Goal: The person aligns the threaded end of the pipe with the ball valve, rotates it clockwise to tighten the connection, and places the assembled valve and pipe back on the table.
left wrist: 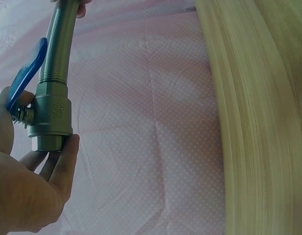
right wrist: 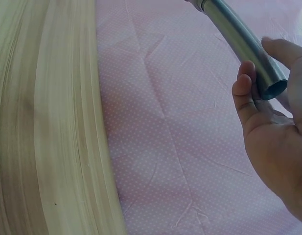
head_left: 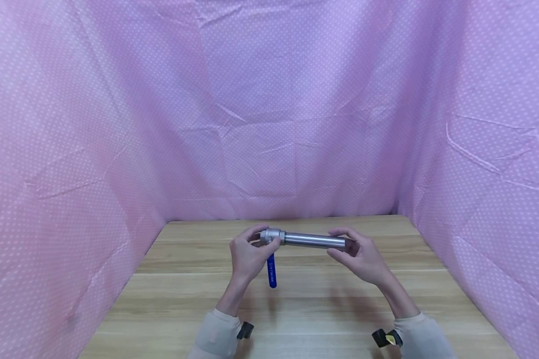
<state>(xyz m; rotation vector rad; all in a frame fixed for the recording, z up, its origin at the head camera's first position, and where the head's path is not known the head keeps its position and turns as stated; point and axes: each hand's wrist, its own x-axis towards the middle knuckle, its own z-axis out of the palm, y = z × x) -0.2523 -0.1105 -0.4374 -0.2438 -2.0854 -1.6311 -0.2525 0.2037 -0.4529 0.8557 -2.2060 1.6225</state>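
Observation:
My left hand (head_left: 249,257) grips a steel ball valve (head_left: 275,233) by its body, fingers behind it and thumb in front. The valve's blue lever handle (head_left: 271,271) points down toward me, square to the bore. A straight steel pipe (head_left: 312,240) sits in the valve's right end; some thread (left wrist: 53,78) shows at the joint in the left wrist view. Around the pipe's free end, my right hand (head_left: 364,257) has its thumb on one side and its fingers on the other. The open pipe end (right wrist: 274,89) faces the right palm. Valve and pipe are held above the table, nearly level.
A light wood-grain table (head_left: 305,314) lies under both hands, and their shadows fall on it. Pink dotted cloth (head_left: 269,109) hangs at the back and both sides. Dark wrist mounts (head_left: 246,330) show at the sleeves.

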